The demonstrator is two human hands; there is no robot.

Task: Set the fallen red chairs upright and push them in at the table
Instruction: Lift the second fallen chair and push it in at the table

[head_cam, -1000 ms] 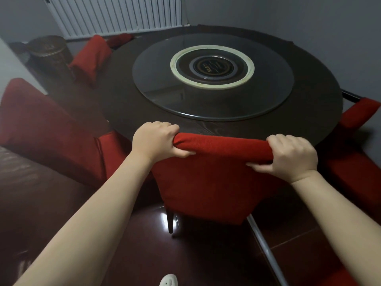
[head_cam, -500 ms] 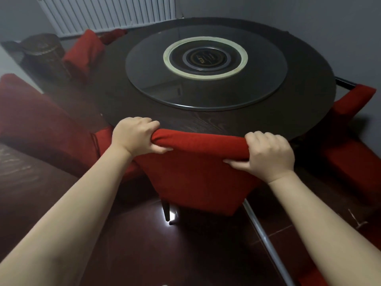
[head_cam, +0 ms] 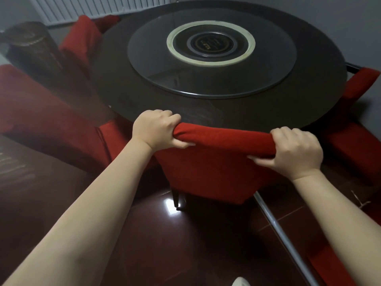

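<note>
A red upholstered chair [head_cam: 208,172] stands upright right in front of me, its backrest top against the near edge of the round dark table [head_cam: 144,96]. My left hand [head_cam: 153,130] grips the left end of the backrest's top rail. My right hand [head_cam: 296,149] grips the right end. The chair's seat is hidden under the table. Another red chair [head_cam: 41,112] lies tilted at the left, one [head_cam: 82,40] stands at the far left of the table, and one [head_cam: 358,133] is at the right.
A glass turntable [head_cam: 212,83] with a pale ring covers the table's middle. A dark woven bin [head_cam: 31,50] stands far left below a white radiator [head_cam: 99,7]. A metal strip [head_cam: 286,240] crosses the glossy dark floor at the right. A grey wall is close behind the table.
The view has shifted: the chair and my hands now sit further right in frame, with the table closer. Both hands keep the same hold on the backrest.
</note>
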